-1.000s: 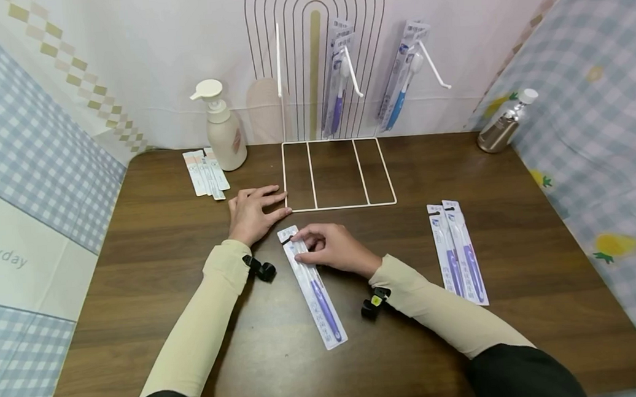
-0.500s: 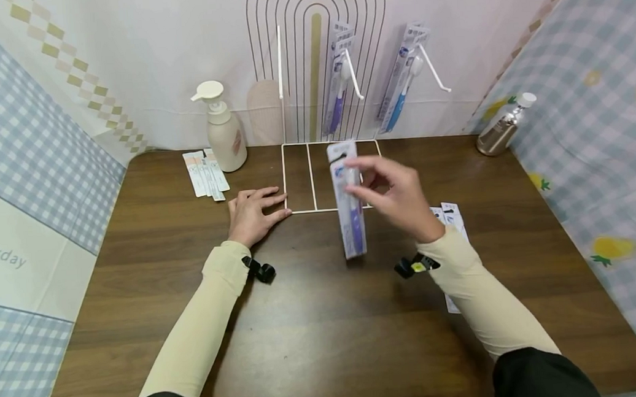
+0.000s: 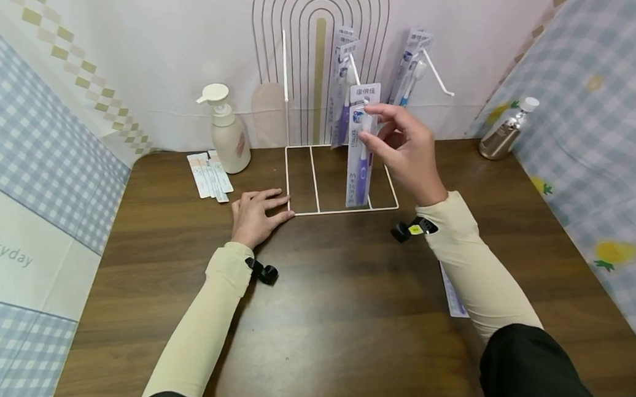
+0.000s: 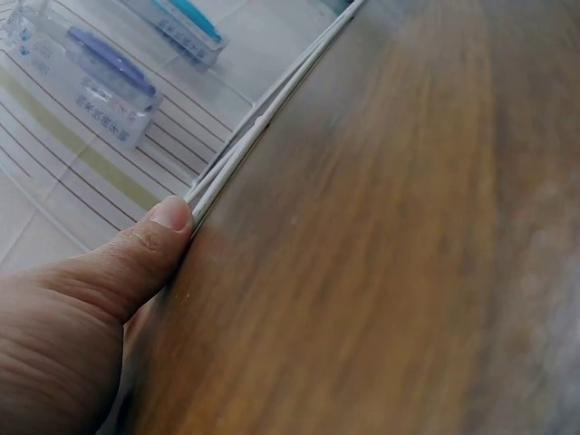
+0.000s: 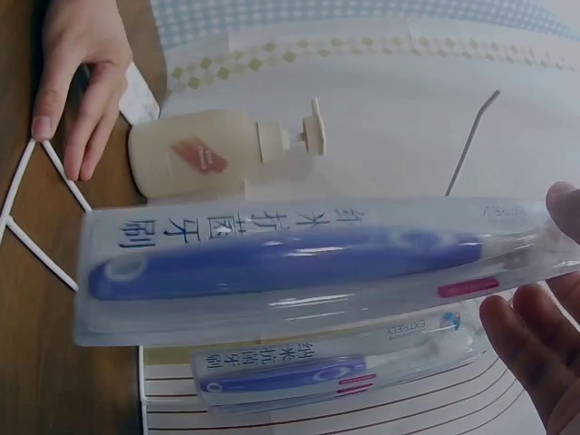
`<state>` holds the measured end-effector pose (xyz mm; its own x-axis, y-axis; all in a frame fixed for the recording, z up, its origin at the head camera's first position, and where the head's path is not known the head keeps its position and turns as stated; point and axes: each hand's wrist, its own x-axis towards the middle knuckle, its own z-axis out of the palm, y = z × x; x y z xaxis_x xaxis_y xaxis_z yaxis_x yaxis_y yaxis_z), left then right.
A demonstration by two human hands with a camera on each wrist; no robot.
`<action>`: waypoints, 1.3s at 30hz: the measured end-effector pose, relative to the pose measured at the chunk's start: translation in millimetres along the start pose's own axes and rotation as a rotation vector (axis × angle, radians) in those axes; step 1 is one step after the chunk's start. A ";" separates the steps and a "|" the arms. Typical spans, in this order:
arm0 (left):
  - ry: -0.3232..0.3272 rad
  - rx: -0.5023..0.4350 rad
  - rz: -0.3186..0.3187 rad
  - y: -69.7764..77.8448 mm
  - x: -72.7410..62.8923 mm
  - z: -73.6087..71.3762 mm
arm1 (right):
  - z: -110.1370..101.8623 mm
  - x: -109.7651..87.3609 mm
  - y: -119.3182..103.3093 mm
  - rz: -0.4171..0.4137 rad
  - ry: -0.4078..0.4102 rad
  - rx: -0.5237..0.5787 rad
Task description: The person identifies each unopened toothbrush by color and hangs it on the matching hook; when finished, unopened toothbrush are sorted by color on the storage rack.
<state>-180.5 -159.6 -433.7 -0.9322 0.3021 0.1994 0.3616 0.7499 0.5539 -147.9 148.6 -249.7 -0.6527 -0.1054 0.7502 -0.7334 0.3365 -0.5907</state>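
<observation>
My right hand (image 3: pixel 411 155) pinches a packaged purple toothbrush (image 3: pixel 357 171) near its top, thumb on one side and fingers on the other. The pack is held upright above the base of a white wire rack (image 3: pixel 332 212), just in front of the middle hook. In the right wrist view the purple handle (image 5: pixel 290 267) stretches across the picture. Packaged purple toothbrushes (image 3: pixel 338 120) hang on that hook, partly covered by the held pack. My left hand (image 3: pixel 255 215) rests on the table with fingers spread, and its thumb (image 4: pixel 149 240) touches the rack's base wire.
Packaged blue toothbrushes (image 3: pixel 408 69) hang from the right hook. A pump bottle (image 3: pixel 229 140) and thin paper packets (image 3: pixel 208 176) stand and lie at the back left. A silver bottle (image 3: pixel 502 135) is at the back right. Another toothbrush pack (image 3: pixel 453 293) lies partly under the right forearm.
The right hand has lifted the toothbrush pack off the table and carried it up, right and back to the middle hook. The left hand has stayed at the rack's corner.
</observation>
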 end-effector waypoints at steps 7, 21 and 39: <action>-0.002 0.000 -0.003 1.1 -0.2 -0.3 | 8.3 15.9 19.9 0.116 0.021 -0.032; -0.017 0.001 -0.011 2.6 -1.4 -1.7 | 26.1 62.9 70.1 0.252 0.073 -0.039; -0.019 -0.007 -0.008 3.6 2.0 -3.3 | -18.1 23.8 38.3 0.263 0.000 -0.108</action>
<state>-181.1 -158.2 -428.7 -0.9344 0.3075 0.1797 0.3541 0.7480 0.5614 -188.1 175.9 -249.1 -0.8179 -0.0017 0.5753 -0.5143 0.4503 -0.7299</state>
